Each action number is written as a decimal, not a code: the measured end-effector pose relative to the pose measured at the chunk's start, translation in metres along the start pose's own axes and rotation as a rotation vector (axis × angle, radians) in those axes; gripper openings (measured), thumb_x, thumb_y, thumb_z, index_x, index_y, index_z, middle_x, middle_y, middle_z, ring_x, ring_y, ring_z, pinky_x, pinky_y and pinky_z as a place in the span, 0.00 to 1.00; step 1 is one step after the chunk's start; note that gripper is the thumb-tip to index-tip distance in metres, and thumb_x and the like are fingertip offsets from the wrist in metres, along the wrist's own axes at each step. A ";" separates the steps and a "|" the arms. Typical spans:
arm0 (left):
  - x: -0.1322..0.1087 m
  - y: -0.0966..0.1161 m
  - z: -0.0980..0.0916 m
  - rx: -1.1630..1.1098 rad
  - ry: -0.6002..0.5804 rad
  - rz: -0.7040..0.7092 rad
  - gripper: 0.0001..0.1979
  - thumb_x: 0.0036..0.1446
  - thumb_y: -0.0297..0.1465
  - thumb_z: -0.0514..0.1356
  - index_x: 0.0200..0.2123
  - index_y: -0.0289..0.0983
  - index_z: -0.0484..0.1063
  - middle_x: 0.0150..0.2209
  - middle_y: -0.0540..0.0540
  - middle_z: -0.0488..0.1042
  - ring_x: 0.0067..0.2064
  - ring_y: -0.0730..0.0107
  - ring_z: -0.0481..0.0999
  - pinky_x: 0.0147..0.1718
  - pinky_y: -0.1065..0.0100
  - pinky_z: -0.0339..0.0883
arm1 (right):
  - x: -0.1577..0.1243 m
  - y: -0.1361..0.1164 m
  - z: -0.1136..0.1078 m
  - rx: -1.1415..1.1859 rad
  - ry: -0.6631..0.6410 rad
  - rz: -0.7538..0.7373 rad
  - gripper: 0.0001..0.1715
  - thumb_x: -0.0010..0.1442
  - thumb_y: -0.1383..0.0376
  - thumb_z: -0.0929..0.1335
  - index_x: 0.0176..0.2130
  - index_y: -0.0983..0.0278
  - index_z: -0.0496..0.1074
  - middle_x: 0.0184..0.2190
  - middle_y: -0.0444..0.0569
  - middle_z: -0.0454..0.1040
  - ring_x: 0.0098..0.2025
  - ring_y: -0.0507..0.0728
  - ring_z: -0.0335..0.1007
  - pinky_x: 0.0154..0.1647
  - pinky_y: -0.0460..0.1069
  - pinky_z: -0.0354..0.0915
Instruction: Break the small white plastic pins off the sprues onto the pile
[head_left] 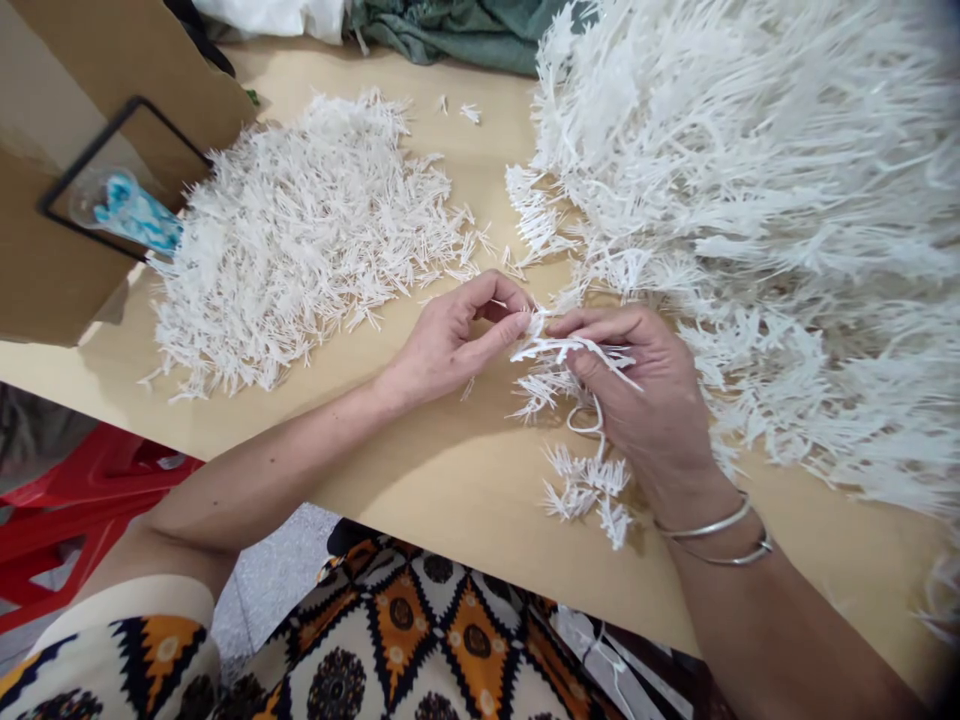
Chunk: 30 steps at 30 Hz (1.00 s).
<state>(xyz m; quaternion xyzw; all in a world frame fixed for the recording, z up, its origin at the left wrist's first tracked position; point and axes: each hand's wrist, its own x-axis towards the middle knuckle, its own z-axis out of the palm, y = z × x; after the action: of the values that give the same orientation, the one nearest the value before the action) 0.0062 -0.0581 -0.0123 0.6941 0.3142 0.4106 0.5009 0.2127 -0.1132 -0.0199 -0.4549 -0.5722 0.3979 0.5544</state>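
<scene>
My right hand [646, 385], a silver bangle at its wrist, is closed around a white plastic stem [559, 345] that carries bristly sprigs. Below that hand, a curled end with spiky tufts [589, 485] hangs over the table. Thumb and index finger of my left hand [469, 335] pinch the stem's left end, close to the right fingertips. Exactly which small piece sits in the left pinch is partly hidden by the fingers. A heap of small loose white sprigs [315, 240] lies left of my hands. To the right rises a larger pile of longer white branched stems [750, 220].
On the left stands a cardboard box [45, 250], with a black wire frame [97, 150] and a blue-and-white clear cup [139, 212] beside it. Green cloth [450, 30] lies at the table's back. A red plastic stool [97, 490] is below left. Stray sprigs [471, 113] dot the table.
</scene>
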 end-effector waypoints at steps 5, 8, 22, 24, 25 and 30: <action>0.001 0.001 0.004 -0.207 0.023 -0.076 0.11 0.65 0.36 0.64 0.36 0.37 0.67 0.42 0.47 0.77 0.40 0.77 0.77 0.44 0.69 0.74 | -0.002 0.001 0.002 0.171 -0.038 0.050 0.08 0.61 0.68 0.76 0.38 0.55 0.76 0.44 0.41 0.82 0.48 0.54 0.80 0.55 0.53 0.74; 0.001 0.000 0.005 -0.239 0.011 -0.094 0.12 0.64 0.37 0.65 0.36 0.37 0.67 0.39 0.48 0.76 0.37 0.78 0.76 0.41 0.70 0.74 | -0.002 0.001 0.001 0.228 -0.079 0.070 0.10 0.59 0.68 0.77 0.39 0.56 0.75 0.40 0.41 0.82 0.43 0.52 0.79 0.49 0.50 0.75; -0.001 0.001 0.009 -0.029 0.061 0.005 0.12 0.65 0.36 0.66 0.48 0.36 0.72 0.43 0.46 0.81 0.44 0.74 0.82 0.50 0.67 0.78 | -0.008 -0.011 0.019 -0.216 0.119 0.143 0.04 0.61 0.64 0.74 0.37 0.57 0.75 0.34 0.45 0.78 0.34 0.55 0.74 0.35 0.52 0.73; -0.001 0.000 0.009 -0.039 0.083 -0.017 0.13 0.64 0.36 0.67 0.48 0.36 0.72 0.41 0.47 0.82 0.44 0.73 0.82 0.49 0.68 0.78 | -0.008 -0.009 0.018 -0.141 0.107 0.144 0.04 0.62 0.66 0.72 0.37 0.57 0.73 0.39 0.46 0.79 0.38 0.55 0.76 0.39 0.52 0.73; 0.000 0.000 0.008 -0.042 0.089 -0.023 0.13 0.64 0.36 0.67 0.48 0.36 0.72 0.41 0.47 0.82 0.44 0.74 0.82 0.49 0.68 0.78 | -0.008 -0.008 0.017 -0.084 0.102 0.142 0.05 0.61 0.68 0.71 0.37 0.58 0.72 0.40 0.46 0.79 0.40 0.55 0.76 0.42 0.53 0.73; 0.000 0.003 0.009 -0.039 0.104 0.032 0.11 0.63 0.34 0.68 0.46 0.35 0.74 0.42 0.47 0.81 0.43 0.76 0.81 0.48 0.70 0.78 | -0.004 -0.006 0.012 0.061 0.080 0.091 0.09 0.56 0.72 0.68 0.35 0.58 0.68 0.32 0.44 0.73 0.36 0.55 0.72 0.42 0.54 0.71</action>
<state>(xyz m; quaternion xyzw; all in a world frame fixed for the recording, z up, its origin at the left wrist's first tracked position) 0.0145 -0.0629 -0.0111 0.6669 0.3204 0.4601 0.4908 0.1998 -0.1176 -0.0163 -0.4788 -0.5159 0.4212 0.5720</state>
